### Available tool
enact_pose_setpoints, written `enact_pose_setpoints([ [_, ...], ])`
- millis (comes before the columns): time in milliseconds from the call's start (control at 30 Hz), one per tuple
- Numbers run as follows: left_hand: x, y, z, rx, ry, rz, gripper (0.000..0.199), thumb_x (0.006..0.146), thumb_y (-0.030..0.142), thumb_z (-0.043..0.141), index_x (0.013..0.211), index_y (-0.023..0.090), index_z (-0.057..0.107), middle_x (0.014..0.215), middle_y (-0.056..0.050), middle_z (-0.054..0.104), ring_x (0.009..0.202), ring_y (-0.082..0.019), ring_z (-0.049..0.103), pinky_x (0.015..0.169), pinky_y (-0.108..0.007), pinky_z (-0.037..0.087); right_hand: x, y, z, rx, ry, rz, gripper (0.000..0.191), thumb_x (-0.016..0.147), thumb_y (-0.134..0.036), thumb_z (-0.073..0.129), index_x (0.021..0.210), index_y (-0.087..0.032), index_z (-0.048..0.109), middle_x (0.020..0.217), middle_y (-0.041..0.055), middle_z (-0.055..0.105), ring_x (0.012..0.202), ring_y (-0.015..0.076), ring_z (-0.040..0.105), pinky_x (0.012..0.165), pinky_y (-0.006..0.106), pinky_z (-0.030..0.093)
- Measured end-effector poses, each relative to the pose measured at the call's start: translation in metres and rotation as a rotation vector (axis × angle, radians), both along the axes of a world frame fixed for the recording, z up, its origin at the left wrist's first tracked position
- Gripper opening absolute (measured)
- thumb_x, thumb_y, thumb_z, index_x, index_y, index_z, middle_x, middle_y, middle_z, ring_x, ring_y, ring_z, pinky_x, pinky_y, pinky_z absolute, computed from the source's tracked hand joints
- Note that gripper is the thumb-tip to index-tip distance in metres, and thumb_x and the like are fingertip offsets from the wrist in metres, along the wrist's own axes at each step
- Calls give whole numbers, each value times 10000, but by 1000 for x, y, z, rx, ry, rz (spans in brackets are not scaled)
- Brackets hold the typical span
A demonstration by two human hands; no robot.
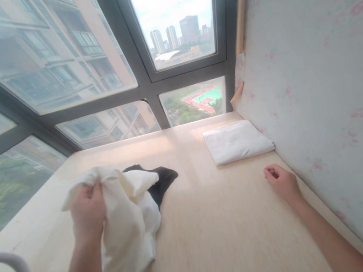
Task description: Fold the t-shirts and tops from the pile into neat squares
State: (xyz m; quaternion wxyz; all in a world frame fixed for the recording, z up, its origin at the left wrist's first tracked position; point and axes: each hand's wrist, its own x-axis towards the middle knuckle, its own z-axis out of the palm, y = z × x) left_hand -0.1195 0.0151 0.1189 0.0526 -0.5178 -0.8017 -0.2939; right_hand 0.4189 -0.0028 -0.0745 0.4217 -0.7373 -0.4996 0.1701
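While the left hand [88, 212] grips the cream cloth [122, 229] near its upper edge, the main risk in the head view is uneven hanging: a one-sided hold may let the loose folds twist or crease. The cloth is at the left of the pale wooden surface [213, 242], overlapping the black cloth [166, 181] in this view — whether the two are caught together cannot be told. If they are, a pull could drag the black piece and bunch it. The right hand [283, 186] is loosely curled, no cloth visible in its fingers, and gives the cream cloth no support. It is near the folded white cloth [238, 141]; a careless sweep of the wrist could disturb those folds.

The surface is smooth, light-grained, offering probably little hold on fabric. It meets a dark window frame [99, 104] at the far side and floral wallpaper [311, 100] at the right. Defect noted: paper peeling at the window corner. A curved white tube [19, 270] stands at lower left — its base is out of view.
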Motion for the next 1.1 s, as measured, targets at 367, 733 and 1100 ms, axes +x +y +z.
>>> enact_pose_setpoints([
  [367, -2, -5, -82, -368, 134, 0, 391, 883, 422, 448, 1062, 184, 702, 922, -141, 723, 843, -313, 639, 675, -344, 417, -1, -1, 2, 8, -34, 11, 270, 818, -451, 505, 830, -211, 628, 761, 55, 700, 697, 202, 642, 660, 288, 444],
  [733, 164, -44, -126, -296, 145, -583, 241, 919, 226, 420, 981, 214, 653, 834, -31, 707, 724, -157, 636, 673, -260, 396, 2, 2, -6, -60, -87, -3, 305, 820, -438, 507, 965, -232, 680, 760, 23, 707, 678, 192, 634, 664, 298, 436],
  [1100, 220, -14, -147, -527, 138, -597, 174, 944, 271, 415, 922, 217, 579, 850, -52, 695, 746, -182, 642, 609, -301, 301, 15, 58, 14, 7, -169, -14, 353, 839, -395, 474, 990, -169, 699, 871, 90, 738, 758, 220, 661, 707, 323, 469],
])
